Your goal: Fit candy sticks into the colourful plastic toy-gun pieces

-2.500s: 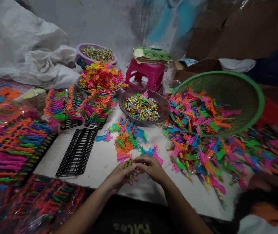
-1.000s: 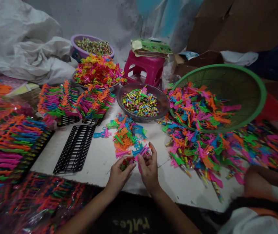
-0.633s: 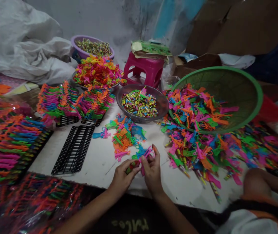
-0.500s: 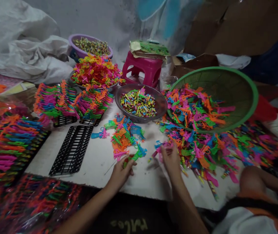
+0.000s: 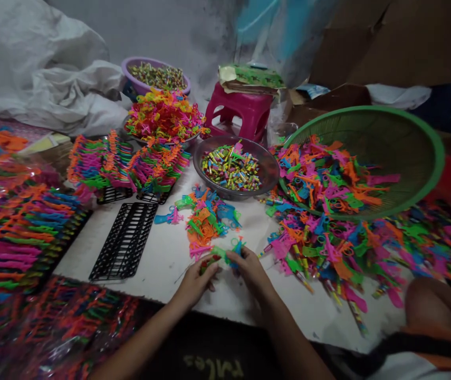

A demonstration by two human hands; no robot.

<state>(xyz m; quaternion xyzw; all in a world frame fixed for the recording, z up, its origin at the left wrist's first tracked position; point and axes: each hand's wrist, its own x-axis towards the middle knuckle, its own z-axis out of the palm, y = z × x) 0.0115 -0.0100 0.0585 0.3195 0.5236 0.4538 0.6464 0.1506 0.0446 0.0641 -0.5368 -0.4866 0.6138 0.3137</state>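
My left hand (image 5: 197, 279) is closed on the grip end of a green toy gun (image 5: 219, 253), a small plastic piece with a blue part at its far end. My right hand (image 5: 251, 266) pinches that blue part (image 5: 236, 252) between thumb and fingers, so both hands meet on the same toy. Just beyond them lies a small heap of orange, blue, green and pink toy guns (image 5: 205, 224) on the white tabletop (image 5: 225, 309). To the right spreads a larger pile of similar toys (image 5: 308, 243), several with striped sticks attached.
A black slotted rack (image 5: 124, 240) lies left of the heap. Filled racks (image 5: 146, 166) stand behind it. A dark bowl of small striped tubes (image 5: 235, 166), a green basket (image 5: 419, 174) and a pink stool (image 5: 239, 108) stand farther back. Another person's knee (image 5: 426, 303) is at right.
My right hand has moved left from a pink toy beside the right pile, letting it go, and now grips the blue part of the toy in my left hand. The view has shifted slightly.
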